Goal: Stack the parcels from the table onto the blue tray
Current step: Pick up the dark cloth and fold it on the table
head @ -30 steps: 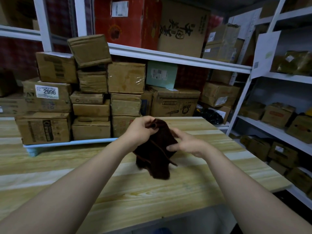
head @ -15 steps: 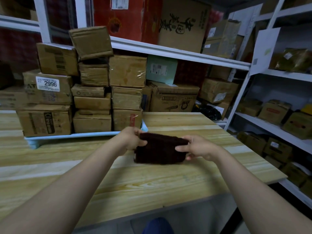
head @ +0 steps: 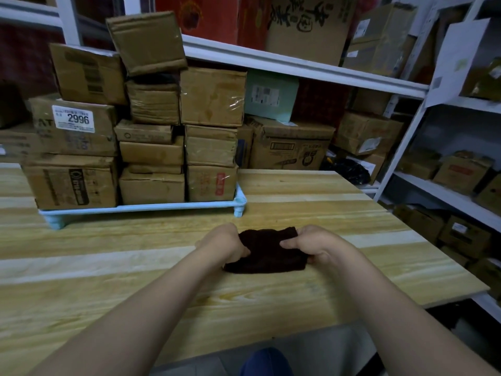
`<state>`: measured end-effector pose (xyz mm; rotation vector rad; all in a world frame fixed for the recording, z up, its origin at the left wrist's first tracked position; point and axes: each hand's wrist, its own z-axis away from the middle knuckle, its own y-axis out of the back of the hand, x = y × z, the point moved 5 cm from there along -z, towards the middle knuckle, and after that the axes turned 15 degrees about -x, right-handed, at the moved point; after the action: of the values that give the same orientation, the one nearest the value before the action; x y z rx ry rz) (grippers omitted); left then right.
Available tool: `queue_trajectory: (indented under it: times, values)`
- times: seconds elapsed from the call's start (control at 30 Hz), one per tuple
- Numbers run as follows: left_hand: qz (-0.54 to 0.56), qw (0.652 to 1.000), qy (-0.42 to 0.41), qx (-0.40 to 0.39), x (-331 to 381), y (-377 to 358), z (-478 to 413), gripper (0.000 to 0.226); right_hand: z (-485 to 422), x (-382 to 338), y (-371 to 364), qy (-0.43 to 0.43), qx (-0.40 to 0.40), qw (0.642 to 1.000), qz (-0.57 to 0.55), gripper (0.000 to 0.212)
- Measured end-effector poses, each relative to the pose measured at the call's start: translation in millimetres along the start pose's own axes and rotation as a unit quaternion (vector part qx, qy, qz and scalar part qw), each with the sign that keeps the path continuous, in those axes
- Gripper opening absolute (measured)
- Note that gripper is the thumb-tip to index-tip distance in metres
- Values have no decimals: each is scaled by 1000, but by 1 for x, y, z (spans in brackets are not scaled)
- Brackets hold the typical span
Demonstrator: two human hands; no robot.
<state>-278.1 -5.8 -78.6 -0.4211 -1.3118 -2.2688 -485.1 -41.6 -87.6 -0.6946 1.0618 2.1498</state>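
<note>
Left hand (head: 225,246) and right hand (head: 311,245) pinch the dark cloth (head: 267,253), now folded and lowered to the tabletop (head: 108,280). Parcels (head: 211,96) at 11 o'clock already fill the blue tray (head: 135,208), so stacking looks finished.

A parcel storeroom: white metal shelves (head: 298,67) beyond the left hand (head: 222,244) and right of the right hand (head: 311,246) hold labelled cardboard boxes (head: 291,143); more parcels (head: 151,158) fill a blue tray (head: 135,207)

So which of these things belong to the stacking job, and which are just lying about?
Part of the job: the blue tray; the parcels piled on it; the wooden table under the tray.
Just lying about: the dark cloth that the left hand and right hand grip at its ends; the boxes on the side shelves; the green box beyond the table.
</note>
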Motion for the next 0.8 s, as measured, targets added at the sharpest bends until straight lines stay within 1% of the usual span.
queue_trajectory:
  times: [0.03, 0.1, 0.2, 0.27, 0.4, 0.5, 0.57, 0.67, 0.73, 0.8]
  values:
    - [10, 1000, -10, 25, 1, 7, 2, 39, 3, -6, 4, 14, -8, 1000, -20, 23]
    - [29, 993, -41, 104, 2, 28, 12, 37, 9, -22, 11, 64, -5, 996, -65, 16]
    - [48, 968, -83, 233, 1, 64, 31, 42, 8, -58, 13, 161, 24, 977, -139, 22]
    - [61, 945, -98, 305, -5, 86, 35, 47, 0, -84, 7, 203, 45, 962, -179, 20]
    - [79, 913, -101, 386, -22, 111, 26, 49, -28, -124, -7, 252, 85, 944, -197, 15]
    - [33, 895, -108, 431, -29, 113, 14, 49, -52, -134, -17, 240, 100, 946, -193, 18]
    - [-1, 893, -99, 439, -35, 110, 4, 48, -67, -130, -20, 211, 112, 955, -174, 21]
    - [-52, 884, -88, 456, -40, 106, -6, 41, -79, -126, -18, 183, 153, 960, -145, 32]
    - [-104, 868, -89, 477, -38, 104, -13, 33, -82, -128, -17, 174, 184, 961, -108, 37]
    - [-177, 843, -105, 497, -34, 103, -14, 22, -81, -130, -16, 170, 204, 963, -55, 37]
